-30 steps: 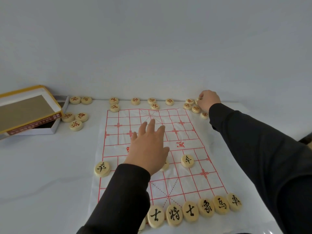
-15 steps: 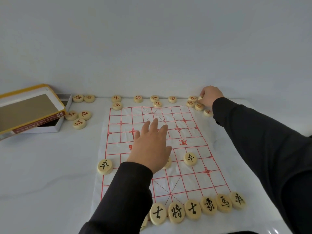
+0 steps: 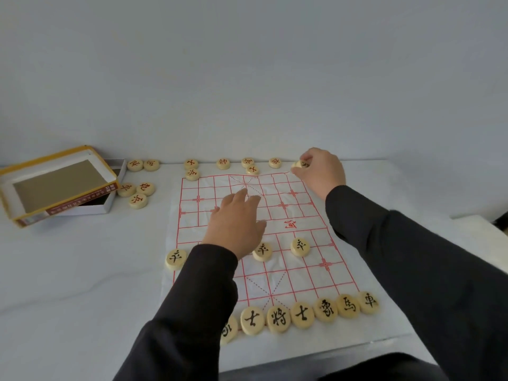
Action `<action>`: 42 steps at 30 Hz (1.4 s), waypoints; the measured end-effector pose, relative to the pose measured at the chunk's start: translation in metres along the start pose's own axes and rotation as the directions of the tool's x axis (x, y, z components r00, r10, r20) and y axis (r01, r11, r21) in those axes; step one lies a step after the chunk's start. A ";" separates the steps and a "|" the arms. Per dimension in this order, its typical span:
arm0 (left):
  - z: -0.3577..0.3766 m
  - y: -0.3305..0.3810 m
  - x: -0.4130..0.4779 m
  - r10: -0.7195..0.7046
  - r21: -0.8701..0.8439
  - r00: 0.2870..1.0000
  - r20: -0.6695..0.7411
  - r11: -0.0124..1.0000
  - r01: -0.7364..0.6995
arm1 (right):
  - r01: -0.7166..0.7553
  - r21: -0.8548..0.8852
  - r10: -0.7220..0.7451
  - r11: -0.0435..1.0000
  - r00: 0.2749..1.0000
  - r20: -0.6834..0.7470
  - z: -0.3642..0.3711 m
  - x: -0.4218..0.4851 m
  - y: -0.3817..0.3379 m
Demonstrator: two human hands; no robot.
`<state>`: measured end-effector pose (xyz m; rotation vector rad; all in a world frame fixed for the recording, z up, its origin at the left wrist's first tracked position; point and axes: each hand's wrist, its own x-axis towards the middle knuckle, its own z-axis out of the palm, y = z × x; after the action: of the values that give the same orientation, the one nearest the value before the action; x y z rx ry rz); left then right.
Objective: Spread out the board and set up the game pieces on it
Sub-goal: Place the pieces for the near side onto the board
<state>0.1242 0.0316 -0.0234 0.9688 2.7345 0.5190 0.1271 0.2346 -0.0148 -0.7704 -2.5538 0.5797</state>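
Observation:
A white paper board point(image 3: 277, 259) with a red grid lies spread on the table. My left hand point(image 3: 235, 225) rests flat on its middle with straight fingers. My right hand point(image 3: 320, 171) is at the far right corner and pinches a red-marked piece point(image 3: 300, 164). Black-marked pieces point(image 3: 302, 314) line the near edge, and three more stand mid-board, among them one point(image 3: 300, 246) near the centre and one point(image 3: 175, 259) at the left edge. Red-marked pieces point(image 3: 223, 163) lie loose along the far edge.
An open yellow-rimmed box point(image 3: 55, 185) with its tray sits at the far left. Several red-marked pieces point(image 3: 137, 192) lie beside it. The wall runs right behind the table's far edge. The table's front edge is close below the black row.
My right hand has moved left from the cluster at the far right corner, holding one piece. My left hand stays flat on the board.

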 end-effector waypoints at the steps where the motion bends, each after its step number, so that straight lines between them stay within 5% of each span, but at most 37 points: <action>1: -0.003 0.001 -0.003 -0.008 -0.025 1.000 -0.015 1.000 0.007 | -0.002 0.050 0.001 0.999 1.000 0.008 -0.003 -0.015 -0.007; 5: -0.013 0.013 -0.012 -0.045 -0.325 0.998 -0.043 0.945 0.028 | -0.052 0.309 0.030 0.950 0.997 0.075 -0.022 -0.076 -0.024; 11: -0.011 0.026 -0.038 -0.183 -0.797 0.981 0.056 0.584 0.155 | -0.005 0.477 -0.066 0.879 0.989 0.131 -0.046 -0.136 -0.031; 17: -0.011 0.021 -0.054 -0.207 -0.856 0.951 0.229 0.423 0.298 | 0.072 0.508 -0.177 0.858 0.971 0.160 -0.060 -0.149 -0.030; 26: -0.014 0.016 -0.051 -0.030 -0.889 0.915 0.402 0.230 0.397 | 0.079 0.582 -0.246 0.809 0.945 0.214 -0.069 -0.144 -0.021; 36: -0.009 0.020 -0.048 0.063 -0.902 0.905 0.421 0.128 0.411 | 0.089 0.617 -0.262 0.782 0.945 0.196 -0.067 -0.142 -0.022; 42: -0.013 0.016 -0.043 -0.112 -0.885 0.930 0.350 0.286 0.368 | 0.054 0.617 -0.174 0.785 0.975 0.136 -0.065 -0.139 -0.010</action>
<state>0.1622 0.0126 -0.0029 0.2117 1.7008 1.5782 0.2611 0.1625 0.0081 -0.3306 -2.3089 1.4018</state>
